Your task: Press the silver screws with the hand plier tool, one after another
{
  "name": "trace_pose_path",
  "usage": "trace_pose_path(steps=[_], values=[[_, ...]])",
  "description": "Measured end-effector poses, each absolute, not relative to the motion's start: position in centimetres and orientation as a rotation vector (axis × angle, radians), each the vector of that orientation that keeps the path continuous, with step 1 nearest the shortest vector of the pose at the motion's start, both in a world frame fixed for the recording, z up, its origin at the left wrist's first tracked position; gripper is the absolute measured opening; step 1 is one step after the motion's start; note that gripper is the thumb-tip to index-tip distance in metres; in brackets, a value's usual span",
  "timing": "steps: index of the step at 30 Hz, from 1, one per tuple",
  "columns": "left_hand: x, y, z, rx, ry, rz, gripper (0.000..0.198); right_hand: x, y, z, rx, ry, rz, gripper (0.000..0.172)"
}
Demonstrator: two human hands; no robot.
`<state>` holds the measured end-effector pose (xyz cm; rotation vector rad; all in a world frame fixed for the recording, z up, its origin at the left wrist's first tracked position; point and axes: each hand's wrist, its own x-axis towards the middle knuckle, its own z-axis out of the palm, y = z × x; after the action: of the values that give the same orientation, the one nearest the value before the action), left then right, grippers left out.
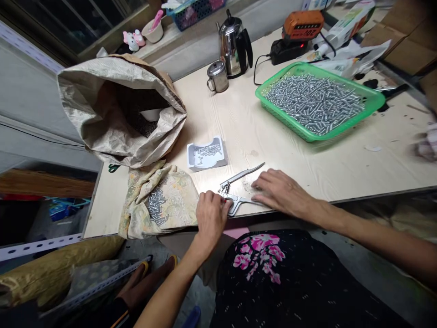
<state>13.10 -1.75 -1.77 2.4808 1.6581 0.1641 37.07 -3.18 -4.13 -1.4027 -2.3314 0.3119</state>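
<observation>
**Desk-side:** At the front edge of the desk (341, 164), our left hand (210, 217) meets the sprung metal snips (243, 175). Its fingers (223, 200) seem pinched together on the hinge end.

**Reply:** Our right hand (280, 192) lies flat over the lower arm, its fingers (261, 184) apart. Nearby we see a pin-strewn cloth (160, 200), a white tray (191, 166) and a green basket (309, 135).

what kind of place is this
Probably a small home workshop for piecework. A green basket heaped with small metal pins and an open paper sack sit on a wooden table, alongside a kettle and a power-tool battery on its charger.
</observation>
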Motion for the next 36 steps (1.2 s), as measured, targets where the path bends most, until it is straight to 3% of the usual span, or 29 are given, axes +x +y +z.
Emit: trace_pose_path(steps=[4, 11, 14, 19, 21, 30, 36], values=[[12.2, 0.9, -0.7, 2.241, 1.628, -0.281, 0.021, 35.2, -5.3, -5.6, -1.390, -2.327, 0.399, 0.013], [10.8, 2.7, 0.4, 2.327, 1.409, -0.556, 0.016, 33.8, -4.8, -6.7, -1.445, -2.199, 0.303, 0.016], [10.0, 3.9, 2.2, 2.393, 1.404, -0.333, 0.017, 33.7, -5.1, -7.1, -1.455, -2.170, 0.285, 0.015], [9.1, 7.4, 7.2, 2.559, 1.489, 0.555, 0.016, 33.7, -5.4, -7.7, -1.455, -2.173, 0.204, 0.013], [7.9, 8.3, 8.2, 2.628, 1.554, 0.651, 0.019, 33.8, -5.4, -7.9, -1.443, -2.174, 0.176, 0.014], [-1.8, 7.2, 2.8, 2.581, 1.884, -0.392, 0.024, 34.0, -5.5, -8.3, -1.388, -2.165, 0.164, 0.011], [-3.2, 6.0, 1.0, 2.534, 1.822, -0.696, 0.026, 34.1, -5.5, -8.6, -1.382, -2.170, 0.155, 0.011]])
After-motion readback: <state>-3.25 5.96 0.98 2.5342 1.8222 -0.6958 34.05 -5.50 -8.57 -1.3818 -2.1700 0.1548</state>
